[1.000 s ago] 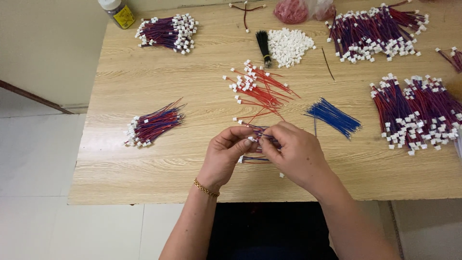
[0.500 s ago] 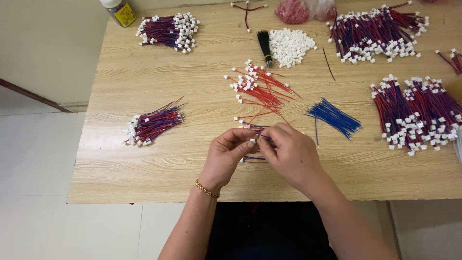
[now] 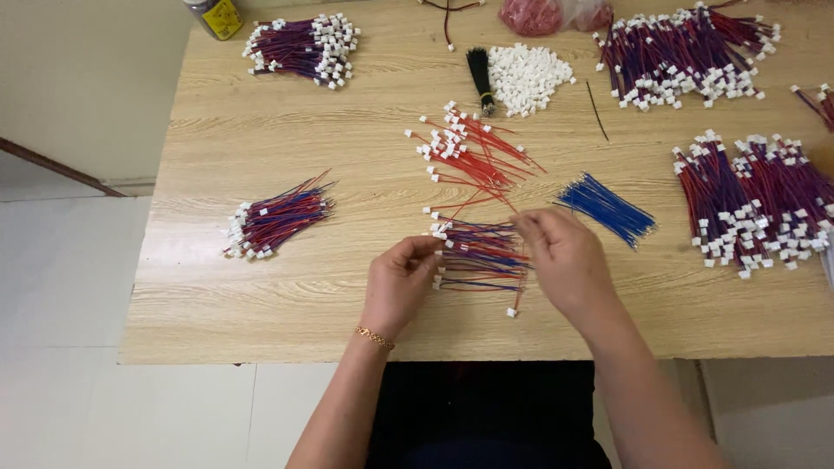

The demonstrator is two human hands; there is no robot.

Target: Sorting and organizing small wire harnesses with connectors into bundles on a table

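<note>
Clearly both hands are pinching: the left hand (image 3: 398, 282) is steadying the small wire bundle (image 3: 478, 254) by its white plugs. The right hand (image 3: 560, 260) is nipping one wire's tip, fingers closed, keeping it separate on the tabletop (image 3: 261, 295).

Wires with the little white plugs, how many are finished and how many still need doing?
Done, it seems: bundles of red-and-blue wires with white plugs lie at the left, far left and right. In hand: the left hand and right hand hold a small red-and-blue bunch. Left: loose red wires, bare blue wires and a heap of white plugs. No exact count is possible.
</note>
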